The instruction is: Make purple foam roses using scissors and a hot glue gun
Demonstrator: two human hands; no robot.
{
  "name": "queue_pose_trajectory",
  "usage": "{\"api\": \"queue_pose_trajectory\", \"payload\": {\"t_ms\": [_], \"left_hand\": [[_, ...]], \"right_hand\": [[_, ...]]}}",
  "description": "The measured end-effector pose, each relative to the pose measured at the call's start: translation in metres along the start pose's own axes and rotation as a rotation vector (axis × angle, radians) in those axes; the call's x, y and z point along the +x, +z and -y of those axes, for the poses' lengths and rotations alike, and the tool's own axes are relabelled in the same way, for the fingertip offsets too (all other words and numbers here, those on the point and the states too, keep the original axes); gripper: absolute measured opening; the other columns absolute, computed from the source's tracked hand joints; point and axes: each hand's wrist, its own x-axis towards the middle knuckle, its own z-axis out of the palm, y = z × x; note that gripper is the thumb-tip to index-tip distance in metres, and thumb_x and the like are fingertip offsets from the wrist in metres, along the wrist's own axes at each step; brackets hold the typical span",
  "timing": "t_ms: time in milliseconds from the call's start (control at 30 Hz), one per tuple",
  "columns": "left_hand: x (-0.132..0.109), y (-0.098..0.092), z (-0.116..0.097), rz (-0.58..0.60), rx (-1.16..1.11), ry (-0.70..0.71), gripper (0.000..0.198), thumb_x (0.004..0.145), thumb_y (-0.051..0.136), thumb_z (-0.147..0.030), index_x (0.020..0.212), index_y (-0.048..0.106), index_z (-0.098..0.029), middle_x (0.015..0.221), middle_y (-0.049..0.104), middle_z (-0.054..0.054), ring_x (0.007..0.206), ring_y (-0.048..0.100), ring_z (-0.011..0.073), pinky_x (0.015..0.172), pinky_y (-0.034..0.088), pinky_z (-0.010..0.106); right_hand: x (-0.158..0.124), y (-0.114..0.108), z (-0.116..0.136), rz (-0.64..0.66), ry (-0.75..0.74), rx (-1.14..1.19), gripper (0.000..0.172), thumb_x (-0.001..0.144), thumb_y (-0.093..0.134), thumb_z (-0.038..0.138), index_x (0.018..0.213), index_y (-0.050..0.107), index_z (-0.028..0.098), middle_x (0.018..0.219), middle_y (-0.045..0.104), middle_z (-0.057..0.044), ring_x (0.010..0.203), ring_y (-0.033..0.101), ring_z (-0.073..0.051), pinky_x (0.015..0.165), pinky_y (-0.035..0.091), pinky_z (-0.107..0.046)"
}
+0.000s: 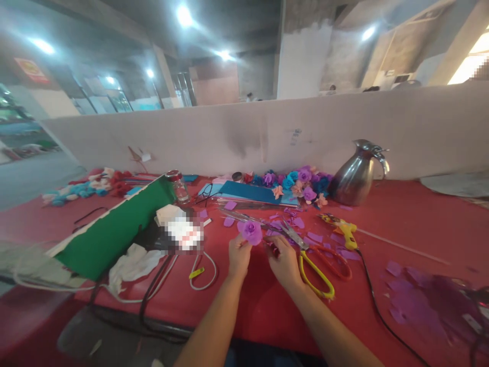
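Note:
A purple paper flower (251,232) with layered petals is held by my left hand (239,257), thumb and fingers closed at its base. Just to its right, my right hand (283,260) has its fingertips curled together near the petals; whatever they hold, if anything, is too small to make out. Beside that hand lie scissors (317,271) with one yellow and one red handle, blades pointing away. Purple paper pieces (315,237) are scattered behind and beside them. To the right rests a yellow glue gun (348,235) with a black cord.
A steel jug (353,176) stands at the back right, next to a pile of finished flowers (304,175). Blue sheets (250,191) lie at the back middle. On the left are a green board (118,232), a glass jar (179,189), crumpled tissue (133,265) and cables (214,275).

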Motion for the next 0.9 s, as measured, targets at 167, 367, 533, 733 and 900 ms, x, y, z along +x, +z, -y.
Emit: {"api": "queue_pose_trajectory", "payload": {"t_ms": [167,367,533,733,900], "left_hand": [[-0.006,0.001,-0.011,0.072,0.042,0.083,0.015,0.069,0.067,-0.024,0.08,0.075,-0.02,0.08,0.074,0.002,0.085,0.064,0.0236,0.084,0.048,0.035],[-0.008,-0.001,-0.011,0.039,0.174,0.151,0.013,0.073,0.063,-0.024,0.077,0.075,-0.02,0.077,0.073,0.003,0.077,0.063,0.0219,0.075,0.047,0.031],[-0.004,-0.007,-0.005,-0.148,0.294,0.212,0.014,0.072,0.061,-0.023,0.063,0.07,-0.02,0.066,0.068,0.004,0.066,0.057,0.0183,0.067,0.043,0.027],[-0.005,-0.008,0.001,-0.126,0.238,0.183,0.011,0.07,0.063,-0.025,0.063,0.07,-0.02,0.063,0.066,0.004,0.062,0.055,0.0179,0.063,0.041,0.026],[-0.008,-0.009,0.0,-0.135,0.234,0.187,0.013,0.071,0.063,-0.029,0.063,0.069,-0.021,0.062,0.066,0.005,0.062,0.056,0.019,0.065,0.041,0.028]], "right_hand": [[-0.002,-0.001,0.003,0.069,-0.014,0.016,0.015,0.082,0.053,0.023,0.085,0.068,0.019,0.082,0.068,-0.007,0.066,0.062,-0.018,0.062,0.051,-0.029],[-0.007,0.0,-0.003,0.132,-0.011,-0.044,0.018,0.08,0.05,0.019,0.08,0.068,0.02,0.078,0.069,-0.006,0.067,0.064,-0.019,0.062,0.05,-0.029],[-0.012,-0.002,0.004,0.133,-0.067,-0.164,0.017,0.083,0.05,0.023,0.081,0.066,0.02,0.076,0.068,-0.005,0.065,0.063,-0.018,0.062,0.05,-0.029],[-0.049,-0.035,0.03,0.299,-0.294,-0.371,0.022,0.09,0.044,0.022,0.092,0.066,0.022,0.079,0.07,-0.006,0.066,0.066,-0.017,0.063,0.049,-0.026],[-0.1,-0.093,0.016,0.184,-0.395,-0.517,0.019,0.089,0.048,0.022,0.088,0.067,0.022,0.076,0.072,-0.006,0.063,0.066,-0.016,0.06,0.05,-0.025]]}}
